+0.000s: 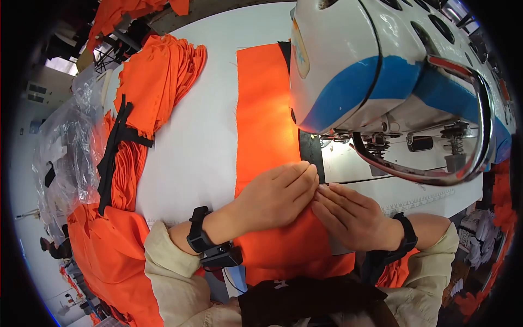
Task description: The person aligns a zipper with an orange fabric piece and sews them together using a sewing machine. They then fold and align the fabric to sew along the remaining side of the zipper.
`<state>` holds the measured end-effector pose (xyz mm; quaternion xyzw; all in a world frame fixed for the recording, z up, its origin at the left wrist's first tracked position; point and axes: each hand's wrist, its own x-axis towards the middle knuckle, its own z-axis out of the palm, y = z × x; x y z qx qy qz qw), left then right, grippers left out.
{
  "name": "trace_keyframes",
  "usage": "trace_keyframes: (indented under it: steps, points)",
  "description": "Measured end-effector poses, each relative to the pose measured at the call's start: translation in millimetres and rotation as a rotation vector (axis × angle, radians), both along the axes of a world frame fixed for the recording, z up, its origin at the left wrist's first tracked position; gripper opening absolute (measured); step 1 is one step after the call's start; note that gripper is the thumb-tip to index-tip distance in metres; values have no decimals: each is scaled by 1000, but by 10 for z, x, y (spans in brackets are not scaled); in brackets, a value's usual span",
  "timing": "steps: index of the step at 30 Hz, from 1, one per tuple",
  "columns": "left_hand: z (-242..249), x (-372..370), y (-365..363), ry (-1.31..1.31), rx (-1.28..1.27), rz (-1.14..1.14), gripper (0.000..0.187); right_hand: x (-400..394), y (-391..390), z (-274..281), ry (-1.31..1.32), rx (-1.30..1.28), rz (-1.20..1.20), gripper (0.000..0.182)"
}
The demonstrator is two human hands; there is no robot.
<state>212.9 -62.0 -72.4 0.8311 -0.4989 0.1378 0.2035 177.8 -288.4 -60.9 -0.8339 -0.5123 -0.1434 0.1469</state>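
An orange fabric panel (264, 120) lies lengthwise on the white sewing table, with a black strip (311, 155) that looks like zipper tape along its right edge. The strip runs beside the needle area of the sewing machine (348, 71). My left hand (280, 193) is closed, its fingertips pinching the panel's edge at the strip's near end. Touching it from the right, my right hand (351, 218) is also closed, with fingers together on the same edge. Under both hands the cloth continues toward my lap. The fingers partly hide the pinched edge.
Stacked orange pieces (158, 82) lie at the left, with black strips (113, 155) on top. Clear plastic wrap (71, 147) and draped orange cloth (111, 256) are beside them. A curved metal guard (482, 120) juts from the machine. A ruler scale (417, 203) marks the table's near edge.
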Motion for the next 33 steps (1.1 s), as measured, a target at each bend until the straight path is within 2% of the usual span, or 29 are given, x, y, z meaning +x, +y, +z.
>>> trace_keyframes:
  steps: [3,6,9,10,12,14,16,18,20,21,28,33]
  points:
    - [-46,24,20,-224,189,-41,33,4,-3,-8,24,22,-12,24]
    - [-63,30,20,-190,203,-2,32,-2,10,-51,12,83,-32,28]
    - [-185,32,-19,-50,8,13,27,4,3,-29,42,98,-34,27]
    - [-128,11,-3,402,-258,149,25,12,5,-14,37,92,-35,24]
    - [-133,42,48,861,-519,285,22,19,6,-16,39,88,-37,21]
    - [-317,257,135,1315,-505,356,18,18,9,-30,19,93,-35,21]
    - [-348,278,110,1539,-493,384,16,24,2,-11,5,79,-37,22]
    - [-120,154,-24,396,-459,155,17,31,-2,1,19,81,-26,22]
    - [-118,136,9,596,-426,123,21,27,-5,0,18,79,-25,23]
    - [-114,138,18,604,-397,96,21,28,-4,-2,17,77,-26,23]
    - [-84,144,-18,356,-250,29,23,12,3,-3,28,76,-35,24]
    - [-80,134,-49,279,-219,30,25,16,10,10,44,91,-38,25]
